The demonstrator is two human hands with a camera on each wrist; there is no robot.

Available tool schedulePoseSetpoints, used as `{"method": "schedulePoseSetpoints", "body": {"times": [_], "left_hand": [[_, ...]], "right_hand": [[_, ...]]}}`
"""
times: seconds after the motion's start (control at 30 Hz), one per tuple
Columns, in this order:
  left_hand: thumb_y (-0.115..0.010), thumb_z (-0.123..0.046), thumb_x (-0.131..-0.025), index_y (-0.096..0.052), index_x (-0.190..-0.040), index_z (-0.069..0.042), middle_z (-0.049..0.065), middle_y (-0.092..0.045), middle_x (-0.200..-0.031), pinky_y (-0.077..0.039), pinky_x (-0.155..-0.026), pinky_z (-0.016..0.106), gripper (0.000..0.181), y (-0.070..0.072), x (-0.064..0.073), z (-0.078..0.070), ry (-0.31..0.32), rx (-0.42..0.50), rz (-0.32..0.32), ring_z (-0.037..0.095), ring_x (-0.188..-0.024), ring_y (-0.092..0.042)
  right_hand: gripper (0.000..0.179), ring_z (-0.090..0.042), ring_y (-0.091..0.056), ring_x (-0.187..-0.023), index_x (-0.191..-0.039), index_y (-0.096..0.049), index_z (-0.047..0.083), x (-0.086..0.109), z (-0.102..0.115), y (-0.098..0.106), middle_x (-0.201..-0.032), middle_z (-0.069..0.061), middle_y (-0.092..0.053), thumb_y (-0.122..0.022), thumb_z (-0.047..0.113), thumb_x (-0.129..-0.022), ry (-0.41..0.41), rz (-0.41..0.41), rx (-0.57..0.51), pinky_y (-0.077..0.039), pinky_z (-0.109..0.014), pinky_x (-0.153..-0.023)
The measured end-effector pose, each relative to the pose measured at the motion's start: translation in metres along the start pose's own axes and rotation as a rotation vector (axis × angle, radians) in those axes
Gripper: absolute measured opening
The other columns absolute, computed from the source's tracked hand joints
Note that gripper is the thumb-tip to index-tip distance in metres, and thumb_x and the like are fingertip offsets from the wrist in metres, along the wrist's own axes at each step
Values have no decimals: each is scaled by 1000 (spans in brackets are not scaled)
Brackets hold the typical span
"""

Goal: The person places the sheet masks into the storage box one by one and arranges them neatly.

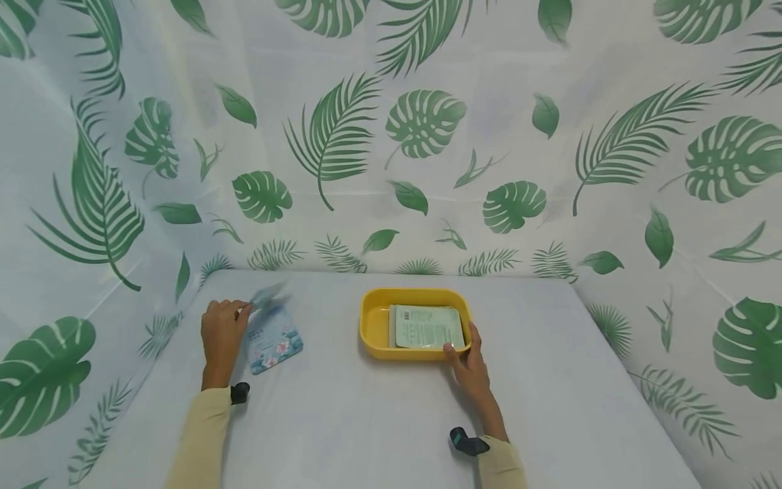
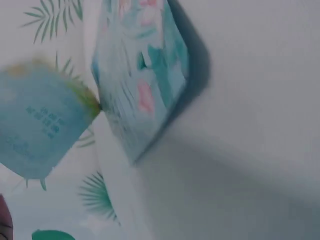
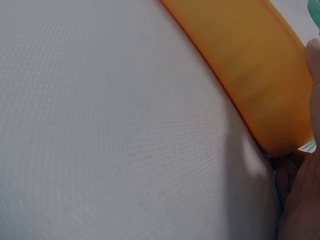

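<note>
On the left of the table, my left hand (image 1: 222, 334) pinches a light blue packet (image 1: 266, 297) by its edge. The packet is lifted and blurred by motion. Below it lies a flat blue packet with pink flowers (image 1: 277, 350), also in the left wrist view, where the lifted packet (image 2: 42, 120) shows printed writing. My right hand (image 1: 472, 373) grips the front right corner of a yellow plastic container (image 1: 373, 350), thumb at the rim and fingers around the outside. Inside the container lie pale green packets (image 1: 427, 327), toward its right side.
The white table (image 1: 342, 421) runs back to a white curtain with green leaves (image 1: 421, 122), which also closes off both sides. A dark wrist camera (image 1: 469, 443) sits on the right wrist, another (image 1: 240, 392) on the left.
</note>
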State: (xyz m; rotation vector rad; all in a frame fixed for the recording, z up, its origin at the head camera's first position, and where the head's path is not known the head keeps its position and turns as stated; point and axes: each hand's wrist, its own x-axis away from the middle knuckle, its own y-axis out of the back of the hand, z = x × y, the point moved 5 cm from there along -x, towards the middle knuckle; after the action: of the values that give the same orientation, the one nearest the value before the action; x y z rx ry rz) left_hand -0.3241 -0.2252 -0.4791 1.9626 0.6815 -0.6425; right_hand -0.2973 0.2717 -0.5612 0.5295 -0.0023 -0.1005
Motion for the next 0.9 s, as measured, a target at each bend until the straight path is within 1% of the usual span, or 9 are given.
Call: {"method": "schedulePoseSetpoints", "body": {"times": [0.07,0.2,0.27,0.33,0.4,0.5,0.6,0.77,0.9], "left_hand": [[-74,-12,-87,-72,-85,6,17,-53,-71,-35,-65,43,19,-1,-2,-5,14,48,-41,32,-70,-44],[-69,-12,-91,-68,-88,9,24,-55,-88,-49,-76,49,21,-3,-4,-10,98,201,-86,39,-85,-54],[-66,-12,-93,-66,-89,9,26,-61,-93,-53,-75,53,21,-3,-4,-13,149,243,-111,42,-86,-62],[-65,-12,-94,-66,-90,9,26,-66,-91,-54,-70,52,21,-3,-4,-16,199,253,-143,42,-81,-67],[-64,-13,-95,-67,-89,8,25,-70,-87,-56,-64,44,22,-4,-4,-21,251,273,-172,41,-74,-70],[-64,-15,-95,-67,-89,8,24,-71,-86,-51,-60,21,24,-8,-3,-31,340,357,-192,38,-70,-70],[-65,-20,-95,-67,-90,6,23,-72,-92,-41,-64,9,27,-18,-2,-43,435,452,-150,33,-78,-70],[-63,-27,-96,-65,-97,4,21,-70,-103,-43,-68,14,31,-42,1,-67,572,617,4,27,-98,-64],[-61,-32,-97,-64,-103,1,18,-68,-109,-47,-65,15,33,-61,7,-92,635,730,158,23,-97,-64]], "right_hand": [[83,-41,-16,-149,-157,1,27,0,0,0,-163,-18,-12,-54,45,-98,2,-4,3,-19,-60,-117],[83,-41,-18,-148,-157,0,28,0,-1,0,-163,-17,-13,-55,45,-97,7,-16,6,-19,-59,-117],[83,-40,-19,-148,-157,0,28,-1,-1,0,-163,-17,-14,-56,44,-97,13,-17,5,-20,-58,-117],[83,-40,-19,-148,-157,-1,28,-1,-2,-1,-163,-17,-14,-56,45,-97,17,-17,3,-20,-59,-117],[84,-40,-20,-148,-157,-1,28,-2,-3,-1,-163,-17,-15,-56,46,-97,16,-16,3,-20,-59,-117],[84,-40,-19,-148,-157,-1,28,-3,-3,0,-163,-17,-14,-56,47,-96,11,-15,4,-20,-59,-117],[84,-40,-19,-148,-157,-1,28,-4,-2,0,-163,-16,-14,-56,47,-96,8,-19,0,-19,-59,-117],[84,-41,-18,-148,-157,0,27,-3,-1,0,-163,-18,-13,-55,47,-97,5,-16,8,-19,-59,-117],[83,-41,-18,-148,-157,0,26,-2,0,0,-163,-18,-13,-55,46,-97,7,-17,10,-19,-59,-117]]}}
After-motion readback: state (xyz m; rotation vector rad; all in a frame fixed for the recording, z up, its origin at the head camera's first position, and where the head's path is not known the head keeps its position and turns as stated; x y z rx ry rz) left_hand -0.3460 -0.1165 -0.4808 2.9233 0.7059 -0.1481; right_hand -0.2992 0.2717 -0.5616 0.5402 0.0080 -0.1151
